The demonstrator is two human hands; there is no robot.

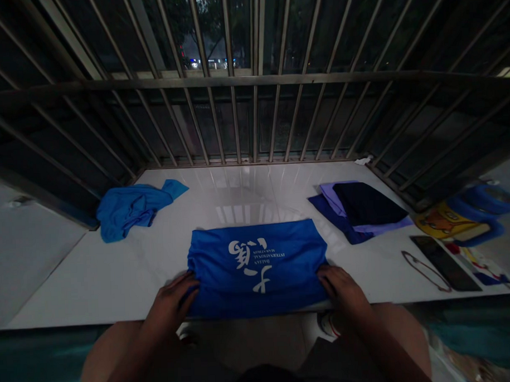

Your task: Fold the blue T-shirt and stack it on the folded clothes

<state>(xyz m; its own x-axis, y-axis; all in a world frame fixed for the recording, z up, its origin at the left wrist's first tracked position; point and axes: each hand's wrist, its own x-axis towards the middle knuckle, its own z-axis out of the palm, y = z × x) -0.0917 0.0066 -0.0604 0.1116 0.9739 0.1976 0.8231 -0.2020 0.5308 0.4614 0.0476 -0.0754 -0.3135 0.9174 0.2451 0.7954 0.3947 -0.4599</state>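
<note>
- Two hands grip the near edge of a folded blue shirt (257, 263), which lies at 6 o'clock on the white ledge (94, 274).
- Left hand (175, 299) pinches the shirt's near left corner, fingers closed on cloth.
- Right hand (342, 288) pinches the near right corner likewise.
- At 10 o'clock lies a crumpled blue garment (130, 209); at 2 o'clock, a stack of folded clothes (360, 209).
- Judging from the grip, both corners should lift evenly, keeping the fold square.

white ledge (115, 274) | metal window bars (236, 119) | dark outside, distant lights (208, 63) | dim indoor light
</note>
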